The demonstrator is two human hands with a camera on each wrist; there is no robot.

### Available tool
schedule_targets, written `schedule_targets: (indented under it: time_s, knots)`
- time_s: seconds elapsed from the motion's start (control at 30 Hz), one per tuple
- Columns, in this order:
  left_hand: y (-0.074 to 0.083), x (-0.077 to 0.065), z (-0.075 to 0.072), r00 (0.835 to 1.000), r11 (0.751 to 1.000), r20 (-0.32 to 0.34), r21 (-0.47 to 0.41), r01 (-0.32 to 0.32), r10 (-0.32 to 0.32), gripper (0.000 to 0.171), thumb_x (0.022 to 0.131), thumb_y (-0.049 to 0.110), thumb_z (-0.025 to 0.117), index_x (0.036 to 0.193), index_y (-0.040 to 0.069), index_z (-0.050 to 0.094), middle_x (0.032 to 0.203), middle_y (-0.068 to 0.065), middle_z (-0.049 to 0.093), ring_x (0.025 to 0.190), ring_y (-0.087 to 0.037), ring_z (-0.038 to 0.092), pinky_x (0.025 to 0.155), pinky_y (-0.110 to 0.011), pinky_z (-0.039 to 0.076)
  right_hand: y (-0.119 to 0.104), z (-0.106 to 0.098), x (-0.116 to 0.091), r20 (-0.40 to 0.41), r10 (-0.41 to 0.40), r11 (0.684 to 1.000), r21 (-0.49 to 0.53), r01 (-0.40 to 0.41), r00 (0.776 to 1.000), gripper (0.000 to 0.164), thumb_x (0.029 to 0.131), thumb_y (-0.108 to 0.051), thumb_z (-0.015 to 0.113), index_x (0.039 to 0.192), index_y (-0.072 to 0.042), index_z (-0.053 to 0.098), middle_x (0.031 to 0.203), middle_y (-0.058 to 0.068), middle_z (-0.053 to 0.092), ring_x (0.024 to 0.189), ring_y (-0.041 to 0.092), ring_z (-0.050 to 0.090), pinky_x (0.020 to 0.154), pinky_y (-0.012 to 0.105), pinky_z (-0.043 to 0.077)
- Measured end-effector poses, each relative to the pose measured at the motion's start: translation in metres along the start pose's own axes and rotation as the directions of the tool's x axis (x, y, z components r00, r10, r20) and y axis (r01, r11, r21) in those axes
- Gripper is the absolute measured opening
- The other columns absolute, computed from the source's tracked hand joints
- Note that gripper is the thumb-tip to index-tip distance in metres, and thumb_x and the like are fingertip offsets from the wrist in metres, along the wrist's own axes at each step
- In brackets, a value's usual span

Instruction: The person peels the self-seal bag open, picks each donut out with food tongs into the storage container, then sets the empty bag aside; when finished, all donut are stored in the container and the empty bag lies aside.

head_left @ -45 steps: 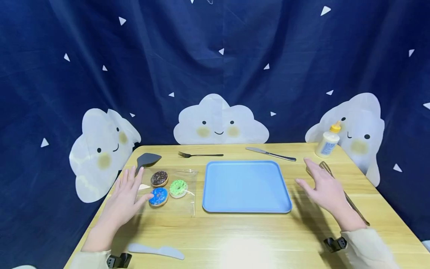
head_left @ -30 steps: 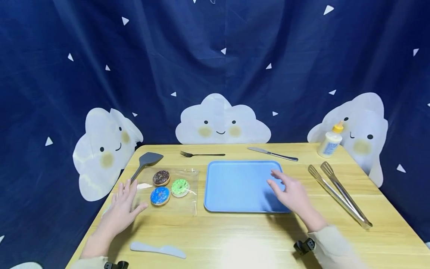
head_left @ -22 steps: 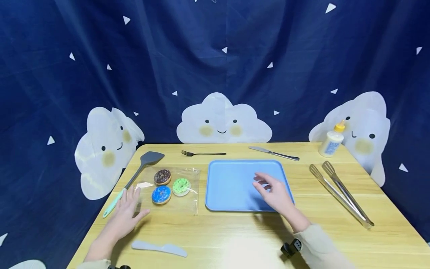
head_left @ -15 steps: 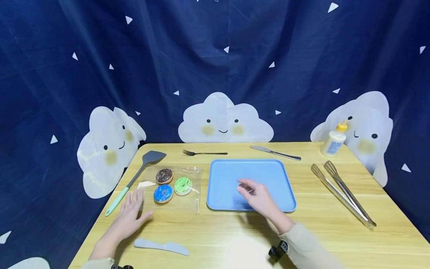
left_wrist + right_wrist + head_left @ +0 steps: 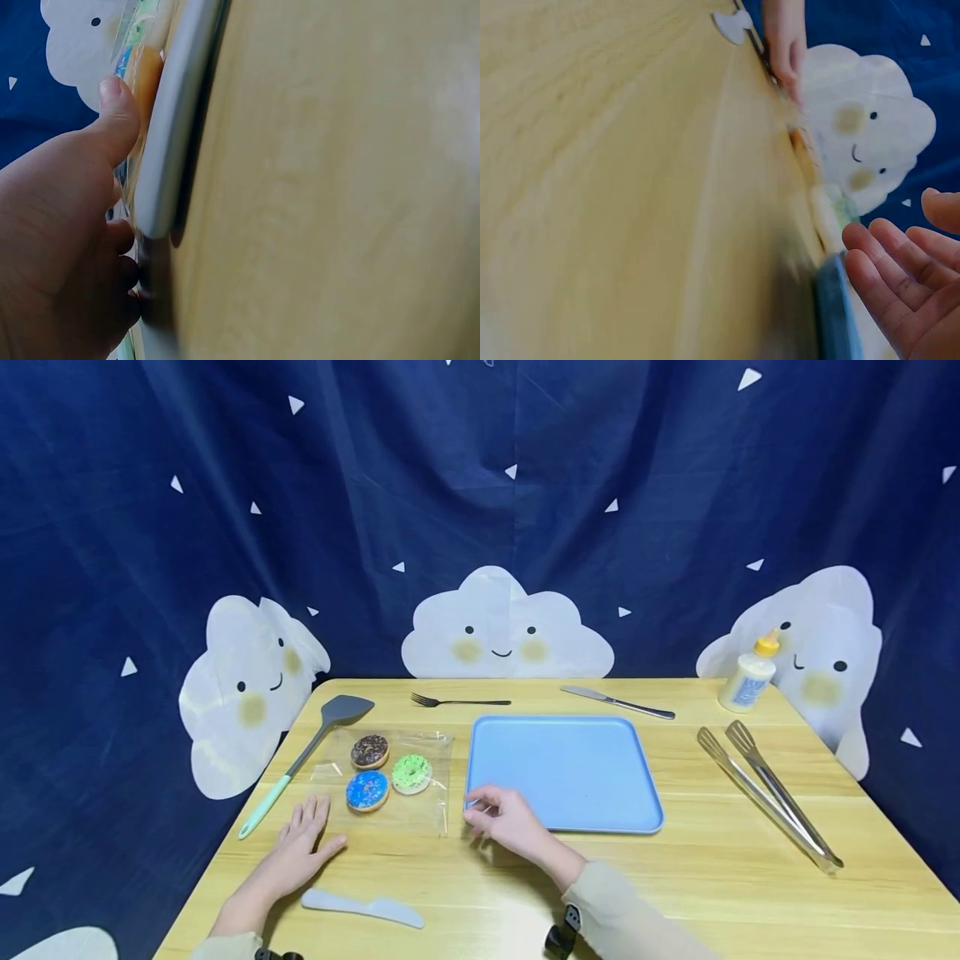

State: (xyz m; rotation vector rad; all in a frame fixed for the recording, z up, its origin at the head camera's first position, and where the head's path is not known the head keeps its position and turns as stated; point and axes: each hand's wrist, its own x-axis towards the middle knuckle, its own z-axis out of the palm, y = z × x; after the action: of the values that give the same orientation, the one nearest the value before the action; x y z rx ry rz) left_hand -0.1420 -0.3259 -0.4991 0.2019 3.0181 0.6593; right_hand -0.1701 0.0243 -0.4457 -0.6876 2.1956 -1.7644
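Observation:
My left hand (image 5: 298, 852) lies low at the table's left, fingers spread at the near left corner of a clear plastic bag (image 5: 420, 818). In or on that bag sit three donuts: a chocolate one (image 5: 370, 751), a blue one (image 5: 367, 791) and a green one (image 5: 412, 773). My right hand (image 5: 510, 820) reaches across the near left corner of the blue tray (image 5: 585, 777), fingers loosely bent and holding nothing, close to the bag's right edge. A pale plastic knife (image 5: 363, 906) lies just in front of the left hand.
A spatula (image 5: 300, 756) lies along the left edge. Behind the tray are a fork (image 5: 461, 702) and a table knife (image 5: 618, 702). Metal tongs (image 5: 772, 793) lie at the right, with a yellow-capped white bottle (image 5: 748, 681) standing behind them.
My right hand has swept left, from over the tongs across the tray to its left corner. The left hand has come down and nearer, uncovering the spatula's handle.

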Motion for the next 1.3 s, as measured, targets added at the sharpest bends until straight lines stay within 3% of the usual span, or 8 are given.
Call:
schedule_targets:
  time_s: [0.1,0.33,0.6,0.8,0.97,1.1,1.3]
  knots:
    - [-0.002,0.0,0.002,1.0,1.0,0.009,0.019,0.013,-0.013,0.076,0.083,0.051,0.041,0.135,0.001,0.016,0.136,-0.028,0.006,0.121,-0.046,0.002,0.09,-0.062,0.004,0.002,0.01,0.004,-0.003,0.02,1.0,0.014,-0.02,1.0,0.027,0.079,-0.002,0.057,0.103,0.008,0.052,0.086,0.022,0.056,0.068,0.039,0.056,0.057,0.043,0.048]
    - [-0.002,0.001,0.002,1.0,0.999,0.002,0.036,0.022,-0.022,0.074,0.083,0.053,0.04,0.134,0.004,0.021,0.137,-0.026,0.007,0.122,-0.044,0.003,0.09,-0.062,0.002,0.026,0.032,0.018,-0.052,0.019,0.993,-0.111,-0.025,0.998,0.021,0.073,-0.005,0.063,0.093,0.0,0.057,0.078,0.004,0.059,0.062,0.018,0.057,0.053,0.022,0.046]
    - [0.002,0.002,-0.001,1.0,0.999,0.006,0.035,0.023,-0.023,0.073,0.083,0.052,0.041,0.133,0.004,0.023,0.136,-0.027,0.008,0.122,-0.044,0.004,0.089,-0.063,0.002,0.029,0.05,0.024,-0.138,0.003,0.977,-0.21,-0.032,0.99,0.028,0.064,-0.002,0.07,0.088,-0.003,0.055,0.077,0.002,0.053,0.068,0.011,0.048,0.063,0.021,0.042]
    - [0.004,0.001,-0.001,0.999,0.999,0.009,0.017,0.031,-0.031,0.072,0.083,0.051,0.042,0.133,0.004,0.023,0.136,-0.027,0.008,0.122,-0.044,0.004,0.089,-0.063,0.002,0.029,0.059,0.027,-0.205,-0.024,0.93,-0.363,-0.053,0.979,0.039,0.057,0.0,0.072,0.087,-0.009,0.05,0.076,0.0,0.044,0.07,0.011,0.041,0.063,0.023,0.039]
    - [0.004,0.0,-0.001,1.0,1.0,0.011,0.008,0.029,-0.029,0.071,0.083,0.05,0.042,0.133,0.004,0.023,0.136,-0.027,0.008,0.122,-0.044,0.004,0.088,-0.064,0.002,0.029,0.063,0.028,-0.231,-0.029,0.895,-0.439,-0.077,0.973,0.036,0.058,0.002,0.07,0.082,-0.013,0.048,0.075,-0.003,0.041,0.069,0.009,0.039,0.06,0.021,0.038]
    - [0.003,0.0,-0.002,0.999,1.0,0.018,0.0,0.03,-0.03,0.071,0.083,0.05,0.043,0.133,0.003,0.024,0.136,-0.027,0.008,0.122,-0.045,0.003,0.089,-0.063,0.001,0.03,0.063,0.027,-0.222,-0.06,0.884,-0.464,-0.052,0.973,0.028,0.062,0.0,0.068,0.078,-0.014,0.05,0.074,-0.004,0.04,0.068,0.008,0.039,0.058,0.02,0.037]
    - [0.004,0.0,-0.003,0.999,0.999,0.027,-0.012,0.035,-0.035,0.072,0.082,0.05,0.044,0.133,0.003,0.024,0.136,-0.027,0.008,0.122,-0.044,0.003,0.089,-0.063,0.001,0.028,0.064,0.025,-0.174,-0.06,0.838,-0.544,-0.045,0.983,0.03,0.061,0.002,0.066,0.081,-0.013,0.049,0.076,-0.002,0.034,0.065,0.01,0.037,0.054,0.019,0.036]
